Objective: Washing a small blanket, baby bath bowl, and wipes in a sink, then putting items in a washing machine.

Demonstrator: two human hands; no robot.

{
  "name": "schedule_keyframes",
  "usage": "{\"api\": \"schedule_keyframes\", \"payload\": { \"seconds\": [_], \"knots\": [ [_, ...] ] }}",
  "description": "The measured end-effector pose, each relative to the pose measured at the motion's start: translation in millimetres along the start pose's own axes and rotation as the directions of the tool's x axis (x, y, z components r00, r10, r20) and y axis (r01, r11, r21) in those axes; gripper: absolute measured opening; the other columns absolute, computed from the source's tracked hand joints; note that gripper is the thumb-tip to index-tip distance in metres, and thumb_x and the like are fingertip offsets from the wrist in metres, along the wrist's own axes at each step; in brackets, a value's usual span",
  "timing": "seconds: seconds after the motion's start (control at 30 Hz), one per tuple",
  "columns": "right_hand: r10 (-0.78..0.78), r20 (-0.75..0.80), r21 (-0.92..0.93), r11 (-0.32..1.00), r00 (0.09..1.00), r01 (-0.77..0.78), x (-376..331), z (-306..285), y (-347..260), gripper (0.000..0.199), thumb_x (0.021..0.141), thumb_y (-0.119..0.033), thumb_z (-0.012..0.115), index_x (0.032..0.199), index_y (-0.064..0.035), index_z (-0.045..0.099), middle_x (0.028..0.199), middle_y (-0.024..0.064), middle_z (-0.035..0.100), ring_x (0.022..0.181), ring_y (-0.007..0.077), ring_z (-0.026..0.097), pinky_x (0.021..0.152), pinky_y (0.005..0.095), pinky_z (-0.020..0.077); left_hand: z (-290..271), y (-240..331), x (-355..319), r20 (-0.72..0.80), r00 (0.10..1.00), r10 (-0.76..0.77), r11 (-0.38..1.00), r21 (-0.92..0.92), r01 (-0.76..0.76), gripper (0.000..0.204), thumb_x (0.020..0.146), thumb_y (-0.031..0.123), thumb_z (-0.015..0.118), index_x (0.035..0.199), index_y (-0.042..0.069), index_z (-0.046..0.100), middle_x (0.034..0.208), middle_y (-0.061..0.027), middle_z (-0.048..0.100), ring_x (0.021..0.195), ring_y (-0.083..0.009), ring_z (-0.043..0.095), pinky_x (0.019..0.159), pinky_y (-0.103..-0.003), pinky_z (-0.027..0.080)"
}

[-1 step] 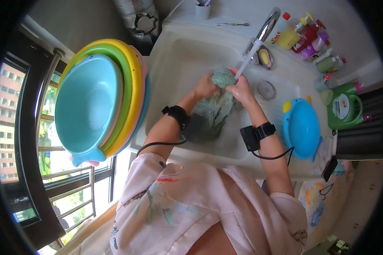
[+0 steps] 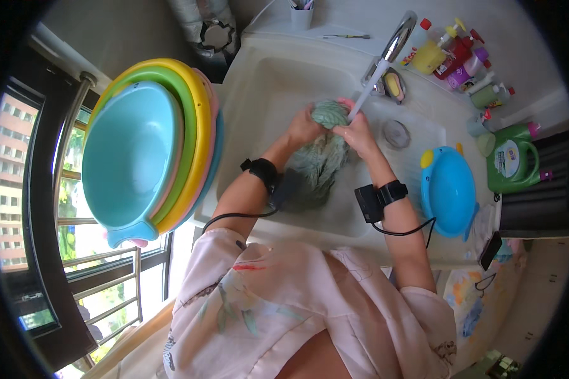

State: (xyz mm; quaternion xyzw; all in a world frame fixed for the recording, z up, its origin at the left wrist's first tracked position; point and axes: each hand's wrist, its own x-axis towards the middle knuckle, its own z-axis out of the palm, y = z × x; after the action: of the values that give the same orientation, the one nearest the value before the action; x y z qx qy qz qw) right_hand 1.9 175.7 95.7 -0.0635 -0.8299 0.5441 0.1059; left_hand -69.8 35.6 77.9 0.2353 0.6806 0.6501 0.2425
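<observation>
A wet, pale green cloth hangs from both my hands into the white sink. Its upper part is bunched into a ball between the hands, while the loose folds trail down toward me. My left hand is closed round the left side of the bunch. On the right, my right hand grips the cloth with the thumb in front. Water runs from the chrome faucet and lands at the right hand and the bunch. Something pink shows behind the bunch; I cannot make it out.
Nested coloured basins stand at the left by the window. To the right are a blue basin, a round clear dish, a soap dish, several pump bottles and a green jug. Cabled black devices are strapped to my wrists.
The bunched cloth and my hands have shifted very slightly up and to the left. My grip looks the same.
</observation>
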Motion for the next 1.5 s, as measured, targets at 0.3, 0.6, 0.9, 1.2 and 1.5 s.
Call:
{"api": "schedule_keyframes", "payload": {
  "seconds": [0.3, 0.6, 0.9, 1.2, 1.5],
  "knots": [
    [0.034, 0.176, 0.467, 0.877, 0.984, -0.114, -32.4, 23.6, -14.6, 0.062, 0.062, -0.015, 0.072, 0.114, -0.0017, 0.041, 0.104, 0.0056, 0.05, 0.098, 0.0157, 0.046, 0.08, 0.0282, 0.0396, 5.0, 104.0, -7.3, -0.215, 0.977, 0.005, 0.909, -0.406, -0.094, 0.043, 0.063, -0.01, 0.055, 0.103, -0.004, 0.043, 0.084, -0.0129, 0.055, 0.079, -0.0248, 0.057, 0.066, -0.033, 0.049],
    [0.057, 0.128, 0.171, 0.982, 0.99, -0.078, -18.1, -13.0, -13.9, 0.058, 0.06, -0.023, 0.073, 0.107, -0.0009, 0.048, 0.105, 0.0095, 0.052, 0.096, 0.0173, 0.048, 0.082, 0.0296, 0.0394, 19.8, 196.5, -17.3, -0.144, 0.99, 0.005, 0.713, -0.693, -0.104, 0.037, 0.063, -0.014, 0.05, 0.098, -0.005, 0.041, 0.083, -0.0168, 0.054, 0.072, -0.0311, 0.058, 0.059, -0.041, 0.051],
    [-0.129, 0.262, 0.059, 0.991, 0.957, 0.117, -29.4, 6.7, -2.9, 0.099, 0.051, -0.026, 0.08, 0.126, -0.0017, 0.021, 0.124, 0.0096, 0.033, 0.113, 0.0195, 0.034, 0.094, 0.0308, 0.0296, 34.1, 32.3, -7.7, -0.338, 0.827, -0.45, 0.83, -0.499, 0.247, 0.036, 0.055, -0.009, 0.056, 0.09, -0.006, 0.049, 0.078, -0.0138, 0.053, 0.069, -0.0255, 0.054, 0.053, -0.037, 0.044],
    [0.137, 0.092, 0.356, 0.92, 0.986, -0.161, -15.5, -2.1, 17.9, 0.05, 0.051, -0.012, 0.076, 0.095, -0.0003, 0.055, 0.088, 0.0078, 0.06, 0.084, 0.016, 0.056, 0.072, 0.0286, 0.0458, 23.2, 33.8, -2.4, 0.007, 0.985, -0.173, 0.985, 0.024, 0.173, 0.057, 0.058, 0.017, 0.073, 0.101, -0.007, 0.044, 0.083, -0.0116, 0.054, 0.077, -0.0186, 0.053, 0.069, -0.031, 0.044],
    [0.182, 0.191, 0.01, 0.982, 0.965, -0.187, -5.1, 16.8, 8.0, 0.051, 0.052, -0.014, 0.074, 0.097, -0.001, 0.053, 0.092, 0.009, 0.057, 0.085, 0.02, 0.054, 0.075, 0.0304, 0.0435, 24.2, -1.0, 3.8, 0.048, 0.981, -0.19, 0.819, -0.542, 0.186, 0.048, 0.062, 0.0, 0.064, 0.105, -0.004, 0.043, 0.09, -0.013, 0.056, 0.078, -0.022, 0.057, 0.07, -0.031, 0.048]
  ]
}}
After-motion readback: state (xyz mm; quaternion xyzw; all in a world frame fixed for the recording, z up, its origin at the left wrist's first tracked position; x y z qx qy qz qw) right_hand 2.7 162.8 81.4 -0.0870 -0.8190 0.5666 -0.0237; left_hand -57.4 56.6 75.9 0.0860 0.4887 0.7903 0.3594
